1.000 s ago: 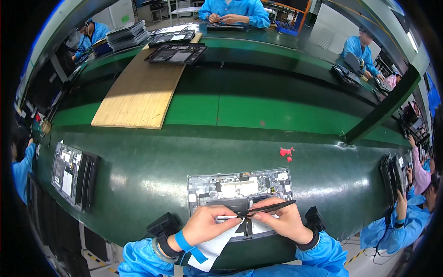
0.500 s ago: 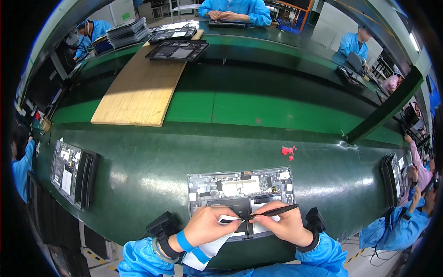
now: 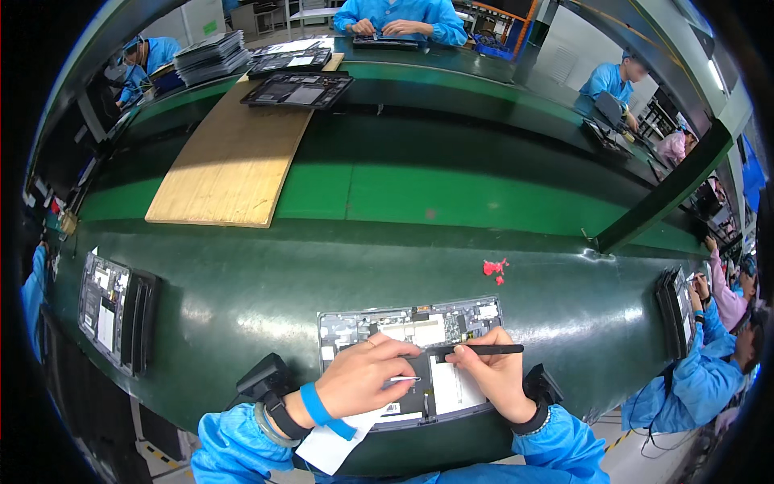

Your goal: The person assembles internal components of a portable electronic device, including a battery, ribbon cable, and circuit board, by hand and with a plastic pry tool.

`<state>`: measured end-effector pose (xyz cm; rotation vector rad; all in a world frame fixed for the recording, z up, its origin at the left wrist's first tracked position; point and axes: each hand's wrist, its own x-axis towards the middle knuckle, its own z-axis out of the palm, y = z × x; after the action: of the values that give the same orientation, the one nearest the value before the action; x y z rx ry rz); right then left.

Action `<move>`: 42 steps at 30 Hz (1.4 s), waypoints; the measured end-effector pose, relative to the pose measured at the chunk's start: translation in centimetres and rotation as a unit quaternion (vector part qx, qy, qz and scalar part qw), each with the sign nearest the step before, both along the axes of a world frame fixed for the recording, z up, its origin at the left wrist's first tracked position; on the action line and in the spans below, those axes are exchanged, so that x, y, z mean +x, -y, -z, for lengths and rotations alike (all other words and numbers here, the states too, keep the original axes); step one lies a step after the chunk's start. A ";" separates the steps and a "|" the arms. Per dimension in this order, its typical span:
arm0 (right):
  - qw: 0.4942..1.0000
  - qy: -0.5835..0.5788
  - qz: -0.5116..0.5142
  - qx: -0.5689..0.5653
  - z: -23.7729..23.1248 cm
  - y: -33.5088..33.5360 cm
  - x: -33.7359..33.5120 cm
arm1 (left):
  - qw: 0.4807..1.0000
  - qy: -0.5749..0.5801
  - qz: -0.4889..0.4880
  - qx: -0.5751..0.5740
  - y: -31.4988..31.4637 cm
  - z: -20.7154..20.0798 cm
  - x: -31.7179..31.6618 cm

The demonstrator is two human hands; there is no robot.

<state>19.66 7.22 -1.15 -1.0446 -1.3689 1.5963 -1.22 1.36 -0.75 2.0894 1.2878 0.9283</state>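
A laptop base with its insides bare lies in front of me, showing circuit board and battery. My right hand pinches slim black tweezers, held nearly level over the middle of the base. Their tip lies close to the fingertips of my left hand. That hand is closed on a white sheet of paper, whose folded edge peeks out between thumb and fingers while the rest hangs below the wrist. A blue band circles my left wrist. My left hand hides part of the base.
Stacked laptop bases stand at the left and right. Red scraps lie beyond the base. A wooden board leans across the green bench toward more laptop bases. A dark post rises at right. Co-workers in blue sit around.
My left hand has moved forward over the base, with the paper sheet still in it. The tweezers have swung from slanted to nearly level and shifted slightly forward. The view has shifted a little.
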 end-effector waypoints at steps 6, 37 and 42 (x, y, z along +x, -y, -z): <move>1.000 0.015 -0.003 -0.010 0.0 0.0 -0.6 | 0.999 -0.045 0.000 0.028 -0.1 0.1 0.3; 0.987 -0.116 -0.098 0.045 -2.5 2.2 0.9 | 0.934 0.217 -0.088 -0.269 1.6 -1.1 1.6; 0.993 -0.053 -0.100 0.016 -2.7 1.7 1.2 | 0.917 0.217 -0.119 -0.313 1.6 -1.2 1.9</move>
<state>20.86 5.50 1.51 -0.8116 -1.4592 1.7416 0.67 -0.20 0.43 1.1764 1.3753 0.8629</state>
